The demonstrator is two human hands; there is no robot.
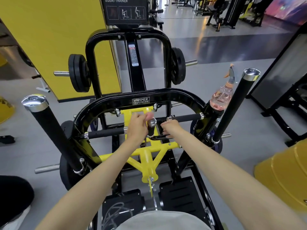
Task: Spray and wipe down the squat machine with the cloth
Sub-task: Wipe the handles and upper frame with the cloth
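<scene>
Grey gym floor surrounded the squat machine; the spray bottle stood on its right frame. Our left hand pinched a pink blur, seemingly the cloth, beside the chrome-capped handle. Our right hand curled over a thin black bar. We judged it best to wrap the cloth round the handle and twist downward.

yellow wall panel left | grey floor | black gym machines far right | yellow curved object lower right

The spray bottle stands on the right side of the squat machine, just left of an upright handle.
</scene>
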